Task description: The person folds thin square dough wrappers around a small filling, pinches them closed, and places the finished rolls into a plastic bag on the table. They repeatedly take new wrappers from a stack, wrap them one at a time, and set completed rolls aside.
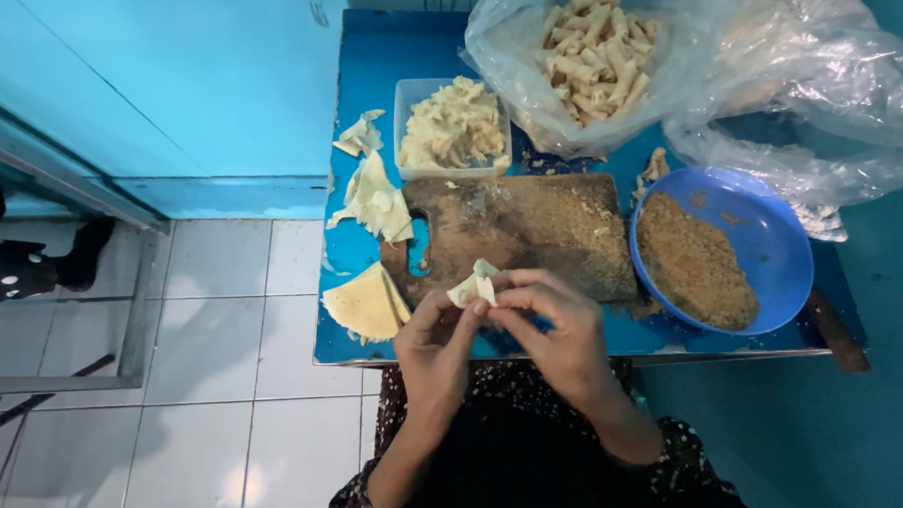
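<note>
Both my hands pinch a small folded pale wrapper (476,282) above the near edge of a brown wooden cutting board (531,231). My left hand (435,345) holds its left side with thumb and fingers. The right side is gripped by my right hand (559,325). A stack of triangular yellow wrappers (365,303) lies just left of my left hand. Behind the board stands a clear plastic tub (402,105) heaped with pale shredded filling (454,126).
A blue bowl (771,243) of brown crumbs (694,264) sits right of the board on the blue table (385,56). A clear plastic bag (524,41) with several rolled pieces (595,54) lies behind. Torn wrapper scraps (374,192) lie left. White floor tiles (225,352) lie left.
</note>
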A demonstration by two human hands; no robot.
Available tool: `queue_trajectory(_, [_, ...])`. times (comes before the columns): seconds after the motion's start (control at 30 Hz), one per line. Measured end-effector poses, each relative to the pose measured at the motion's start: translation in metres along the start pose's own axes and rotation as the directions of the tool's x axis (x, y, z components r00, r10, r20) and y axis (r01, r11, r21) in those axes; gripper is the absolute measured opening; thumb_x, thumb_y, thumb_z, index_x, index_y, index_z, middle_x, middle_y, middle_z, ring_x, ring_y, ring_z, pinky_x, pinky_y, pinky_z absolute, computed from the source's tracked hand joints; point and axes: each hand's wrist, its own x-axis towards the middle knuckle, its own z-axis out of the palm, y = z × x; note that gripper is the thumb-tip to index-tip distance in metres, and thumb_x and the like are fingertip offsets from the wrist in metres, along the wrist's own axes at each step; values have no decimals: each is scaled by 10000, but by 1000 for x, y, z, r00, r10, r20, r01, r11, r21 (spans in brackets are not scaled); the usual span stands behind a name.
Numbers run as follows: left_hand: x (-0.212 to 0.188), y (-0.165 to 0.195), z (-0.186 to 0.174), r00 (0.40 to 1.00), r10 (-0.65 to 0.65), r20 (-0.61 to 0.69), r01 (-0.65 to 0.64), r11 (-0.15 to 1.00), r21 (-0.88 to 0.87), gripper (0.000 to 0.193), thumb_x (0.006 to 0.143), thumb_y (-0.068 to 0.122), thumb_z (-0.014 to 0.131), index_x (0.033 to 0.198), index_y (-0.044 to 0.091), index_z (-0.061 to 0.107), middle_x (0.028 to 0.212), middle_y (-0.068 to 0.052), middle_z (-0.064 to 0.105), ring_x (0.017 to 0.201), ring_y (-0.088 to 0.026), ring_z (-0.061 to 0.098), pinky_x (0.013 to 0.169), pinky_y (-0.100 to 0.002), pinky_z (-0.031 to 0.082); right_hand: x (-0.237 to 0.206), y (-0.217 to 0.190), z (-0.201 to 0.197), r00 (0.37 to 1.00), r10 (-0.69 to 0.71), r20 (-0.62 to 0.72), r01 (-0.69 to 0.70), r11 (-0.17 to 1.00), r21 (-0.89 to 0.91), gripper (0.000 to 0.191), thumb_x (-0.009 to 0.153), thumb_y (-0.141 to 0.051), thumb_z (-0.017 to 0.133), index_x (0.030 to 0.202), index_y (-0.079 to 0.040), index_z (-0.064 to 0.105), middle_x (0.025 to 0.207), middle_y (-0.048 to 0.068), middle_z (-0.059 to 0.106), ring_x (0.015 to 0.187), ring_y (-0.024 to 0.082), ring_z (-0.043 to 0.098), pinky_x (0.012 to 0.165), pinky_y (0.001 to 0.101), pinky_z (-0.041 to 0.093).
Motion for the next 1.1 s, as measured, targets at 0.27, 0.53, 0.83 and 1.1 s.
queue_trajectory(0.27, [0, 5, 2, 1000, -25, 16, 25, 999, -19, 123, 948, 41, 712, 1051, -28, 714, 918, 2, 716, 827, -40, 664, 734, -199, 547, -5, 28, -11, 922, 361, 142, -387, 835, 392, 173, 967, -40, 706, 1112, 41, 757, 990, 39, 754, 873, 63, 667, 766, 226, 549])
queue_trajectory(0.53, [-1, 5, -7, 987, -115, -116, 115, 993, -9, 102, 952, 8, 779, 1016, -65, 748, 867, -12, 690, 762, -70, 583, 663, -219, 450, -3, 58, -22, 859, 498, 121, -374, 448, 812, 90, 946, -24, 700, 1020, 4, 745, 949, 114, 747, 821, 154, 718, 765, 305, 598])
queue_trajectory(0.83, [-3, 20, -29, 965, -115, -234, 105, 993, -55, 225, 1006, 97, 671, 1123, -82, 741, 937, -76, 759, 801, -107, 687, 739, -246, 554, 35, 17, -11, 981, -195, 12, 175, 848, -501, 155, 956, -86, 733, 1104, -43, 734, 1144, 129, 743, 1019, 280, 715, 865, 379, 585])
queue_trajectory(1.1, [-3, 23, -25, 985, -115, -126, 92, 980, -176, 237, 1023, 101, 591, 1127, -76, 711, 978, -60, 718, 852, -118, 702, 808, -289, 609, 45, -15, -12, 991, -57, 122, 93, 944, -316, 451, 899, -87, 746, 1345, -40, 696, 1120, 136, 738, 1008, 311, 716, 868, 411, 566])
